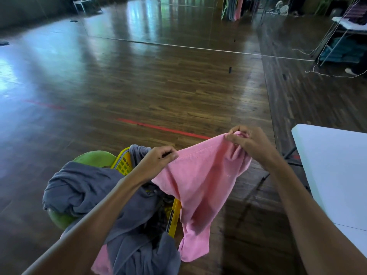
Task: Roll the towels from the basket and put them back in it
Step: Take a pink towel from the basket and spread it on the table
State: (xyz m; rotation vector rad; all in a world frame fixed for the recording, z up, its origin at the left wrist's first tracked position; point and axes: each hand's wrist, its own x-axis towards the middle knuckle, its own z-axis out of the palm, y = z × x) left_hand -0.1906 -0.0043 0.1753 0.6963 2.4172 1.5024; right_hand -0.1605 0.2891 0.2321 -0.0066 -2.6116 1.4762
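A pink towel (200, 187) hangs in the air between my hands, above the right side of a yellow basket (124, 163). My left hand (156, 161) pinches the towel's top hem at its left end. My right hand (248, 143) grips the bunched right corner of the same hem, higher and further right. The towel's lower part droops past the basket's right rim toward the floor. A grey towel (89, 187) spills over the basket and covers most of it. More pink cloth (102, 261) shows under the grey towel at the bottom.
The basket sits on a green plastic chair (93, 157). A white folding table (335, 167) stands at the right, close to my right arm. Dark wooden floor (158, 86) with red tape lines stretches ahead. Racks with cloth and a white cord lie far right.
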